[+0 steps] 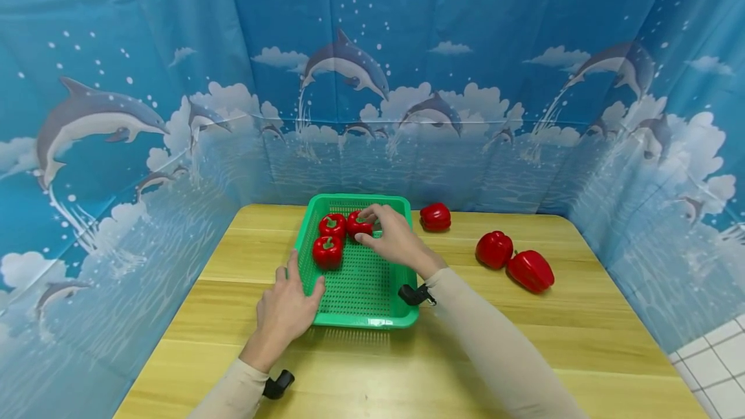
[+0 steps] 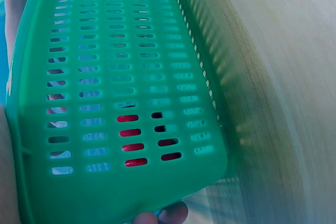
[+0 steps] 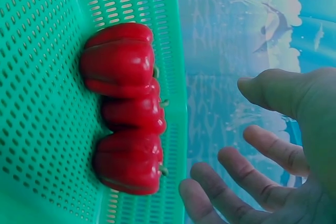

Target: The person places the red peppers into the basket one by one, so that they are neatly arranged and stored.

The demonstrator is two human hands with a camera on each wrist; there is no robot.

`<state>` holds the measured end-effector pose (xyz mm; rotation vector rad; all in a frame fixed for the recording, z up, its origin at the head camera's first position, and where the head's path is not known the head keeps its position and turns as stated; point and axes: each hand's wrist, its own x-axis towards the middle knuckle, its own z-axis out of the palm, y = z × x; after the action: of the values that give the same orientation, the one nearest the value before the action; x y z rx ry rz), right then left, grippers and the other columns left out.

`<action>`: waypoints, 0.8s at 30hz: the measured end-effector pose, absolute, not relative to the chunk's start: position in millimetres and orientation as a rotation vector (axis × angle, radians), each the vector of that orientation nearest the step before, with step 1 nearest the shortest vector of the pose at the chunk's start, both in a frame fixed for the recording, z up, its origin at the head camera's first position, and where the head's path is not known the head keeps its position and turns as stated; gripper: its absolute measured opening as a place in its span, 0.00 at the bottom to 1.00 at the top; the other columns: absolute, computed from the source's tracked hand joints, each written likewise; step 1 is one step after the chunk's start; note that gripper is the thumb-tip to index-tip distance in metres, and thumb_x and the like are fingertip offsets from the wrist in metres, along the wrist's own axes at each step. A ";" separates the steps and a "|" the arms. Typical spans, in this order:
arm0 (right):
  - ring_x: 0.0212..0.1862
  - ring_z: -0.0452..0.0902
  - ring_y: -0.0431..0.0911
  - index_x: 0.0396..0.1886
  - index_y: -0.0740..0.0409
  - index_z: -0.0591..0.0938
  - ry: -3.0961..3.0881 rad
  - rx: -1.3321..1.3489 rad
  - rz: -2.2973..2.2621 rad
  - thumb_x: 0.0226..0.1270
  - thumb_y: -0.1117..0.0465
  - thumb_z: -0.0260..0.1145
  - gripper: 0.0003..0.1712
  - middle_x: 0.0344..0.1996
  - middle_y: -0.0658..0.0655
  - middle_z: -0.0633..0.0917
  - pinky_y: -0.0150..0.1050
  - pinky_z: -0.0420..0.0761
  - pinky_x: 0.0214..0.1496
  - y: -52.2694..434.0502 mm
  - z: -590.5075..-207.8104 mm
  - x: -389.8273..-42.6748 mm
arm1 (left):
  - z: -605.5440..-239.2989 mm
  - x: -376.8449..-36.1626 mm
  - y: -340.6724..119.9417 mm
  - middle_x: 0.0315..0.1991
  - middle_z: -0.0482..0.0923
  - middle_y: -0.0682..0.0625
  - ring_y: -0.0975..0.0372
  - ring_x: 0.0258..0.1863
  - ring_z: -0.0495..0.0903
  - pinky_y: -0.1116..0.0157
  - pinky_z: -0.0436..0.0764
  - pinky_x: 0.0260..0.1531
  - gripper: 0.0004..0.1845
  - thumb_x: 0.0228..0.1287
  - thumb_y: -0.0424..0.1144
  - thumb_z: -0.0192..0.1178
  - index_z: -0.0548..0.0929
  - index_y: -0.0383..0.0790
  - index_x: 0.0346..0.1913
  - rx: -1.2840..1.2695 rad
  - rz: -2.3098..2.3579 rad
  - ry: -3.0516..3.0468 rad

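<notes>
A green perforated plastic basket stands on the table with three red bell peppers grouped at its far left. My right hand hovers over the rearmost right one, a bell pepper partly hidden by the fingers. The right wrist view shows this hand's fingers spread apart, holding nothing, with the peppers lying beyond them. At the basket's left rim is my left hand, fingers extended along the outside and thumb over the edge. In the left wrist view, fingertips show below the basket wall.
Right of the basket, one red bell pepper lies near the table's back edge. Two more, a rounder pepper and a longer pepper, touch farther right. A dolphin-print curtain surrounds the wooden table at back and sides.
</notes>
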<state>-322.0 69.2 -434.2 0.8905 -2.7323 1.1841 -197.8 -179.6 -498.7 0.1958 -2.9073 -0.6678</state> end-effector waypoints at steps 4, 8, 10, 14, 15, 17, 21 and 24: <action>0.68 0.86 0.60 0.74 0.57 0.83 -2.727 0.899 1.184 0.87 0.54 0.75 0.25 0.70 0.65 0.86 0.59 0.88 0.73 78.5 -433.9 -316.0 | -499.7 -197.4 -180.0 0.76 0.77 0.26 0.51 0.19 0.75 0.59 0.75 0.18 0.53 0.87 0.65 0.59 0.50 0.38 0.97 0.191 -0.675 -2.899; 0.69 0.86 0.61 0.76 0.59 0.82 -2.725 0.901 1.199 0.88 0.54 0.74 0.26 0.71 0.65 0.85 0.60 0.87 0.75 89.0 -436.6 -312.3 | -500.7 -195.3 -180.0 0.75 0.78 0.26 0.52 0.18 0.74 0.60 0.73 0.17 0.53 0.87 0.64 0.60 0.50 0.38 0.97 0.195 -0.688 -2.897; 0.69 0.86 0.62 0.76 0.59 0.82 -2.721 0.898 1.198 0.88 0.55 0.74 0.26 0.71 0.66 0.85 0.61 0.88 0.75 94.5 -436.6 -311.0 | -501.0 -194.4 -179.8 0.76 0.77 0.26 0.52 0.18 0.74 0.60 0.73 0.17 0.53 0.87 0.64 0.60 0.50 0.38 0.97 0.195 -0.694 -2.897; 0.67 0.88 0.61 0.76 0.58 0.83 -2.706 0.888 1.190 0.87 0.55 0.75 0.26 0.69 0.64 0.87 0.61 0.89 0.73 105.4 -437.5 -309.9 | -501.1 -194.6 -179.8 0.78 0.76 0.26 0.51 0.19 0.75 0.59 0.74 0.18 0.53 0.87 0.65 0.59 0.50 0.38 0.97 0.200 -0.696 -2.899; 0.66 0.88 0.61 0.75 0.58 0.83 -2.701 0.887 1.195 0.86 0.56 0.76 0.26 0.69 0.64 0.87 0.62 0.89 0.72 108.1 -438.1 -309.6 | -500.9 -194.9 -179.8 0.78 0.76 0.26 0.51 0.19 0.75 0.59 0.74 0.18 0.53 0.87 0.65 0.59 0.50 0.38 0.97 0.201 -0.696 -2.897; 0.65 0.89 0.62 0.75 0.59 0.84 -2.689 0.878 1.201 0.86 0.56 0.76 0.25 0.69 0.64 0.87 0.63 0.90 0.71 113.4 -440.9 -309.3 | -500.5 -195.5 -179.8 0.78 0.76 0.26 0.51 0.19 0.75 0.59 0.75 0.18 0.53 0.87 0.65 0.59 0.50 0.38 0.97 0.203 -0.691 -2.897; 0.64 0.90 0.62 0.74 0.59 0.84 -2.683 0.853 1.211 0.86 0.56 0.76 0.25 0.69 0.63 0.88 0.64 0.91 0.69 123.0 -447.0 -307.5 | -499.6 -196.3 -179.7 0.75 0.77 0.26 0.51 0.20 0.76 0.59 0.75 0.19 0.53 0.87 0.65 0.59 0.51 0.38 0.97 0.196 -0.681 -2.893; 0.65 0.89 0.63 0.74 0.59 0.84 -2.683 0.841 1.219 0.86 0.56 0.76 0.25 0.68 0.62 0.88 0.64 0.92 0.69 128.5 -448.5 -307.1 | -498.1 -197.8 -179.0 0.75 0.78 0.26 0.51 0.20 0.75 0.59 0.75 0.19 0.53 0.88 0.64 0.59 0.51 0.38 0.97 0.192 -0.679 -2.896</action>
<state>-307.1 128.5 -448.5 0.8411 -2.6831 1.2190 -197.8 -179.0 -498.1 0.1924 -2.8962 -0.6787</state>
